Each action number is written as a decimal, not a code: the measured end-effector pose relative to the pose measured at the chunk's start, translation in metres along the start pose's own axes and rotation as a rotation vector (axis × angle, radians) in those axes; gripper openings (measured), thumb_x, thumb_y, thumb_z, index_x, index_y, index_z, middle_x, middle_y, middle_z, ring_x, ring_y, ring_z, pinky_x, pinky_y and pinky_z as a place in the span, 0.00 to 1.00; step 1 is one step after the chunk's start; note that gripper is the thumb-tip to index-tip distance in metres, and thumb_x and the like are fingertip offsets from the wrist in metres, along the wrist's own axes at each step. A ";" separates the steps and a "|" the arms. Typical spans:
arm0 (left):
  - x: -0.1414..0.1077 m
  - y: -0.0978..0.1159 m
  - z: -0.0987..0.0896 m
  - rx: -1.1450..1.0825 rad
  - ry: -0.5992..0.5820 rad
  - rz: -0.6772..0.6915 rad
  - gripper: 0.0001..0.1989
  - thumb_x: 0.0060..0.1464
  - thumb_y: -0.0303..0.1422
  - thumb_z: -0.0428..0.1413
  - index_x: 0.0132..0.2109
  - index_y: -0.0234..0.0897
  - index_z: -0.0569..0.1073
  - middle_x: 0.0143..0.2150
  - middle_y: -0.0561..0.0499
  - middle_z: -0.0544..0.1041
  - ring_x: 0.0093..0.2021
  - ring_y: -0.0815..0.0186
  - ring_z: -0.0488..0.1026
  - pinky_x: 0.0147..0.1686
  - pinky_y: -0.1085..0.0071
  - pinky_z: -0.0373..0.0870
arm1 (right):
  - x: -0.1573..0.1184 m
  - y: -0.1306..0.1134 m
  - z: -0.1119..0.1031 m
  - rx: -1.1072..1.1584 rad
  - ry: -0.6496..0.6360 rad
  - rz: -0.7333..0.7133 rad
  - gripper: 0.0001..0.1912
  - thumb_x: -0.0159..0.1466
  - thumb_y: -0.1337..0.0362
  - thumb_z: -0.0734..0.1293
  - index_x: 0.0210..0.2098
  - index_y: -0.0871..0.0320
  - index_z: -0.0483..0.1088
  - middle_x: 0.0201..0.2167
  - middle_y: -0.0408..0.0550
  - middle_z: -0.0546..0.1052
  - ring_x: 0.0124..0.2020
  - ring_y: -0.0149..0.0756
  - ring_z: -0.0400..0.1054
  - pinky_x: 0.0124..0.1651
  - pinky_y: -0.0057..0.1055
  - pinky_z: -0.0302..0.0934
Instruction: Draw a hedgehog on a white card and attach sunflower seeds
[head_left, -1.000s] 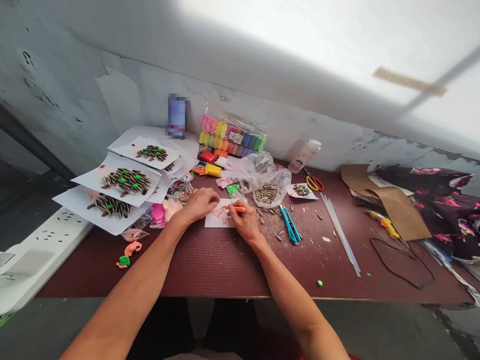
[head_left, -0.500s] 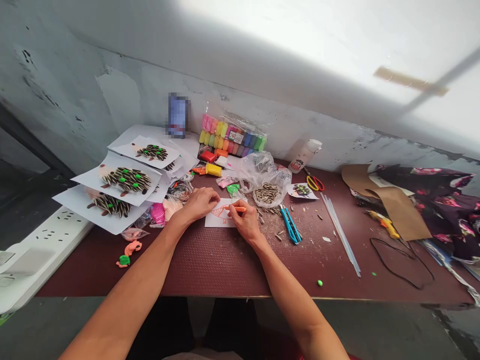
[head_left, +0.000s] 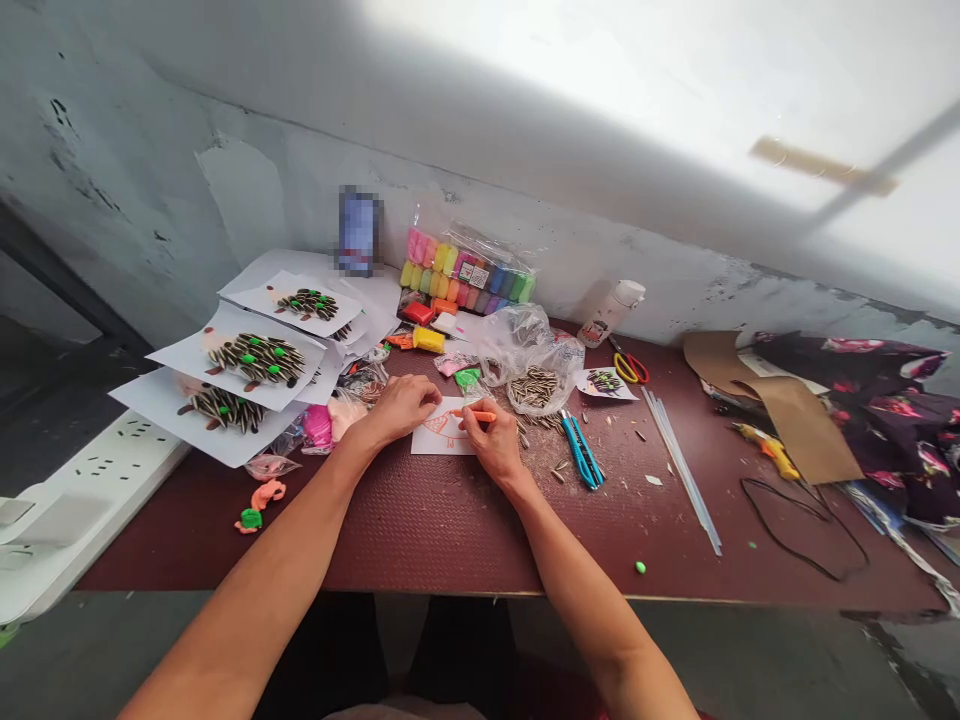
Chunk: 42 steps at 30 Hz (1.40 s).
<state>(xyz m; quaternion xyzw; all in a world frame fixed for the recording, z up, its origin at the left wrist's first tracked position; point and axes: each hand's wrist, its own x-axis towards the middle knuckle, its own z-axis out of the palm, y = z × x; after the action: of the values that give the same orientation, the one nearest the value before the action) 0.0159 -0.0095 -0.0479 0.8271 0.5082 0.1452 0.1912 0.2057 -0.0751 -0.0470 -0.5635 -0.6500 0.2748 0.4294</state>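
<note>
A small white sheet of paper [head_left: 429, 444] with an orange line drawing lies on the dark red table in front of me. My right hand [head_left: 491, 445] is closed around an orange marker [head_left: 482, 416], its tip over the drawing. At the paper's upper left edge rests my left hand [head_left: 405, 408], fingers lightly bent and pressing down, gripping nothing I can see. Just beyond the hands sits a clear bag of sunflower seeds [head_left: 534, 388], with loose seeds around it. A blue utility knife [head_left: 582, 452] lies to the right of my right hand.
Stacked cards with seed hedgehogs [head_left: 255, 358] stand at left beside a white power strip [head_left: 105, 462]. At the back are a pack of coloured clay [head_left: 469, 272] and a white bottle [head_left: 611, 312]. Scissors [head_left: 630, 366], clear sticks [head_left: 682, 470] and a yellow glue gun [head_left: 772, 450] lie rightward.
The marker has shifted very slightly over the drawing in my right hand. My left hand stays in place on the paper; the view has moved a touch.
</note>
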 end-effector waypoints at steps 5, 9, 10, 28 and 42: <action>0.000 0.000 0.000 -0.016 0.002 -0.002 0.13 0.57 0.29 0.54 0.43 0.39 0.84 0.44 0.45 0.82 0.49 0.53 0.76 0.51 0.59 0.69 | 0.001 0.001 0.000 -0.012 -0.011 0.003 0.13 0.66 0.54 0.63 0.29 0.54 0.69 0.25 0.46 0.80 0.25 0.35 0.72 0.33 0.30 0.63; 0.001 -0.002 0.002 -0.036 0.017 0.001 0.13 0.57 0.29 0.54 0.43 0.40 0.83 0.44 0.45 0.82 0.48 0.54 0.77 0.51 0.59 0.70 | 0.001 0.003 0.000 -0.036 -0.005 0.008 0.13 0.66 0.54 0.63 0.29 0.54 0.69 0.25 0.45 0.80 0.25 0.35 0.71 0.32 0.29 0.61; 0.001 -0.003 0.002 -0.039 0.020 0.003 0.13 0.56 0.29 0.54 0.43 0.40 0.83 0.44 0.45 0.83 0.48 0.54 0.77 0.52 0.59 0.70 | 0.001 0.003 0.000 -0.042 -0.003 0.010 0.13 0.66 0.54 0.63 0.29 0.54 0.69 0.24 0.45 0.79 0.25 0.34 0.70 0.31 0.29 0.61; 0.000 -0.001 0.000 -0.014 0.009 0.002 0.14 0.57 0.30 0.53 0.43 0.40 0.84 0.44 0.45 0.83 0.48 0.54 0.77 0.51 0.60 0.70 | 0.000 -0.001 -0.001 -0.015 -0.013 -0.008 0.14 0.66 0.54 0.63 0.27 0.54 0.68 0.23 0.45 0.78 0.24 0.35 0.69 0.32 0.29 0.61; 0.000 -0.002 0.002 -0.036 0.020 -0.001 0.13 0.57 0.30 0.54 0.42 0.40 0.84 0.45 0.46 0.83 0.48 0.55 0.77 0.52 0.59 0.70 | 0.000 -0.001 -0.002 -0.050 -0.020 0.024 0.14 0.66 0.54 0.63 0.28 0.55 0.71 0.23 0.45 0.78 0.23 0.33 0.67 0.30 0.29 0.59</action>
<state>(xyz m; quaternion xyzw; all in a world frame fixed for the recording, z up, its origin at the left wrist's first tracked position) 0.0154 -0.0088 -0.0508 0.8217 0.5079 0.1626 0.2012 0.2069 -0.0750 -0.0454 -0.5789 -0.6543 0.2692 0.4053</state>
